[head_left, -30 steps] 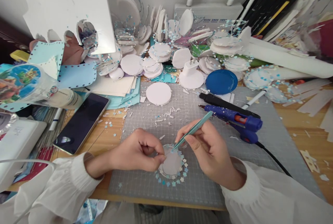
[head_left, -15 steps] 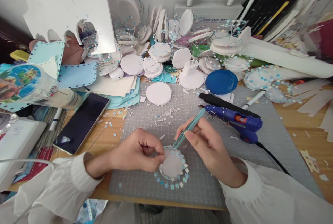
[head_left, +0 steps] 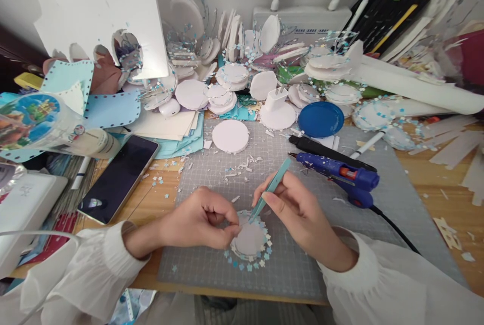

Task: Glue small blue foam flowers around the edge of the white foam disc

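A round white disc [head_left: 250, 241], ringed by small blue and white flower pieces [head_left: 250, 266], lies near the front of the grey cutting mat. My left hand [head_left: 206, 219] pinches the disc's left edge between thumb and forefinger; what exactly sits in the pinch is hidden. In my right hand [head_left: 291, 209] is a pair of teal tweezers [head_left: 270, 190], slanting down to the left. The tweezer tips are over the upper part of the disc, close together. Whether they touch it or grip a flower piece, I cannot tell.
Right of my hands lie a blue glue gun [head_left: 338, 171] with a black cord and a black pen-like tool [head_left: 330, 152]. A phone [head_left: 119, 179] rests at left. Another white disc [head_left: 230, 136] and a blue lid [head_left: 321, 119] lie farther back, before piled decorated discs.
The tweezers in my right hand have shifted slightly left and down, their tips now over the disc's face instead of its upper rim. My left hand stays in place.
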Demonstrator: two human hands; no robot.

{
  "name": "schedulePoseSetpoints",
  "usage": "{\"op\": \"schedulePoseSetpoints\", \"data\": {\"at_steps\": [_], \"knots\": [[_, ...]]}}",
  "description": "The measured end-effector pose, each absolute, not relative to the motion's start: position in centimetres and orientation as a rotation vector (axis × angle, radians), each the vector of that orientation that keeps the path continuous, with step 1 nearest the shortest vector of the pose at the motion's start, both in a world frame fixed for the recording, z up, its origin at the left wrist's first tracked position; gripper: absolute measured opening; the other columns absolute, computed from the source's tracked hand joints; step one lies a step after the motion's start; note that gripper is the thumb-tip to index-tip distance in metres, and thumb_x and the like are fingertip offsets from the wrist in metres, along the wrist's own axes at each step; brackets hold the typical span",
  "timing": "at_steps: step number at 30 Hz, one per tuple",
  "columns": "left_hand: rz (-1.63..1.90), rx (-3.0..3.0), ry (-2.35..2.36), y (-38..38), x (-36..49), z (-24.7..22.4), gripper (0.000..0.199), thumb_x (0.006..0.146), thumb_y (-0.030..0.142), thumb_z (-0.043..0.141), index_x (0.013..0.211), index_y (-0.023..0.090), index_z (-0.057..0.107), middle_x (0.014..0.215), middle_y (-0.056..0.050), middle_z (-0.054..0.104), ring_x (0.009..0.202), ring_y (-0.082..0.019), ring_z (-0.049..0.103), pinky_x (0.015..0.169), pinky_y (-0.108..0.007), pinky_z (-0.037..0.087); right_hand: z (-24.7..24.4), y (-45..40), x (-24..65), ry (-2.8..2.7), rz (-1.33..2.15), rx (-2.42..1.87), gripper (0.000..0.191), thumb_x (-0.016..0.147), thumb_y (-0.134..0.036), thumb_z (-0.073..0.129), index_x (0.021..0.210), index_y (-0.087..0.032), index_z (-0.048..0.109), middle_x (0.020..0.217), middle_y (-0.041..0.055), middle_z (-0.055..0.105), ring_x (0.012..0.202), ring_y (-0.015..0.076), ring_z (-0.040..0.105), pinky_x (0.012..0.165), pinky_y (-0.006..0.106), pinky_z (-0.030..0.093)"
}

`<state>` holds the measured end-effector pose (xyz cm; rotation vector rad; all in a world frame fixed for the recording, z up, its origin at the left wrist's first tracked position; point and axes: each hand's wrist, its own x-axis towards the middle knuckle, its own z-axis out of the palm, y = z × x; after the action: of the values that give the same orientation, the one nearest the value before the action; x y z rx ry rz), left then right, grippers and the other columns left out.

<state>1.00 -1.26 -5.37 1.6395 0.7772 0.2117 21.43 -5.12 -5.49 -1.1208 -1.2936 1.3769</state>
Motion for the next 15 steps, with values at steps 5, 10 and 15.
{"op": "schedulePoseSetpoints", "data": {"at_steps": [5, 10, 15], "knots": [[0.212, 1.658, 0.763, -1.2, 1.0, -5.2, 0.016, 0.073, 0.018, 0.059, 0.061, 0.009, 0.066, 0.050, 0.003, 0.042, 0.047, -0.005, 0.027, 0.042, -0.019, 0.020, -6.0, -5.1, 21.6, -1.165, 1.375, -1.056, 0.008, 0.092, -0.029, 0.053, 0.091, -0.022, 0.056, 0.084, 0.0018, 0.065, 0.076, 0.0135, 0.060, 0.070, 0.027, 0.052], [0.243, 1.724, 0.695, -1.2, 1.0, -5.2, 0.022, 0.079, 0.021, 0.060, 0.064, 0.009, 0.068, 0.050, 0.002, 0.044, 0.047, -0.006, 0.030, 0.043, -0.020, 0.022, -6.7, -4.8, 21.7, -1.068, 1.148, -1.026, 0.009, 0.089, -0.025, 0.059, 0.097, -0.027, 0.059, 0.093, 0.0014, 0.061, 0.086, 0.0143, 0.058, 0.074, 0.028, 0.050], [0.337, 1.853, 0.601, -1.2, 1.3, -5.5, 0.019, 0.083, 0.024, 0.064, 0.076, 0.009, 0.074, 0.055, -0.003, 0.058, 0.049, -0.008, 0.041, 0.048, -0.021, 0.031, -6.9, -4.7, 21.8, -1.124, 1.033, -0.994, 0.012, 0.085, -0.020, 0.063, 0.095, -0.026, 0.063, 0.096, 0.0025, 0.059, 0.086, 0.0139, 0.058, 0.073, 0.027, 0.052]]}}
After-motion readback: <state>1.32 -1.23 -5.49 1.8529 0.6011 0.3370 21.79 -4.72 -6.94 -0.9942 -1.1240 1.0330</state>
